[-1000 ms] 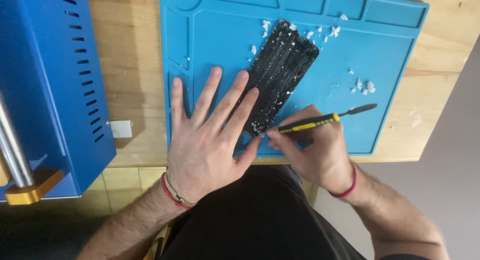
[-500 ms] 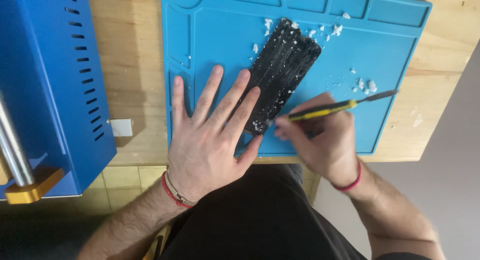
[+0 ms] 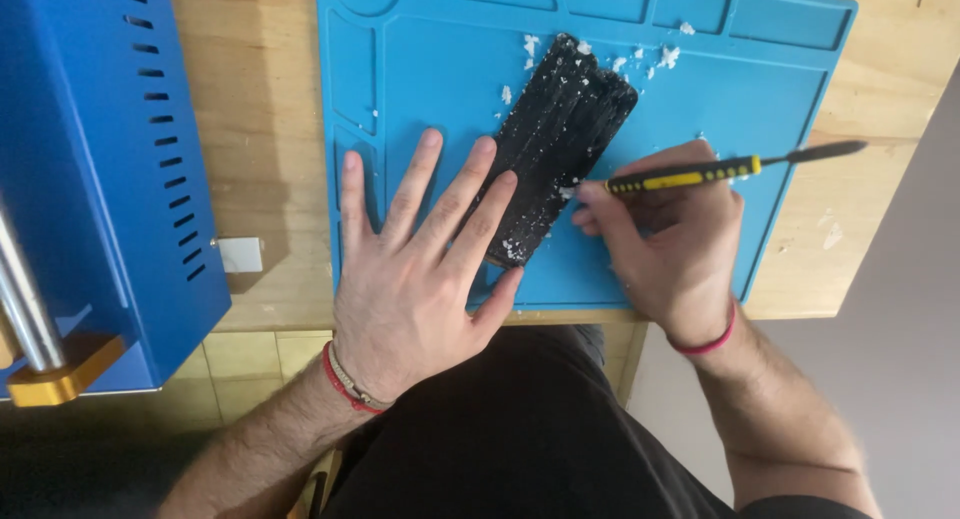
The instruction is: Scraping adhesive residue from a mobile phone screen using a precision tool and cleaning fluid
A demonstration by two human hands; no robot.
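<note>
A black flat slab (image 3: 565,129), scratched and flecked with white, lies slanted on a blue work mat (image 3: 440,79). My left hand (image 3: 420,269) rests flat with fingers spread, its fingertips pressing the slab's lower left end. My right hand (image 3: 665,239) grips a thin yellow and black tool (image 3: 715,169), held nearly level. Its working end meets the slab's right edge, and its dark tail points right past the mat. White crumbs (image 3: 655,57) lie around the slab's top end.
A large blue machine housing (image 3: 90,159) with vent slots fills the left side, with a metal rod and gold clamp (image 3: 50,374) at its base. A small white piece (image 3: 240,254) lies on the wooden table (image 3: 265,109). The table's front edge runs just under my wrists.
My right hand and the tool have shifted right and up along the slab's right edge. My left hand has stayed pressed on the slab.
</note>
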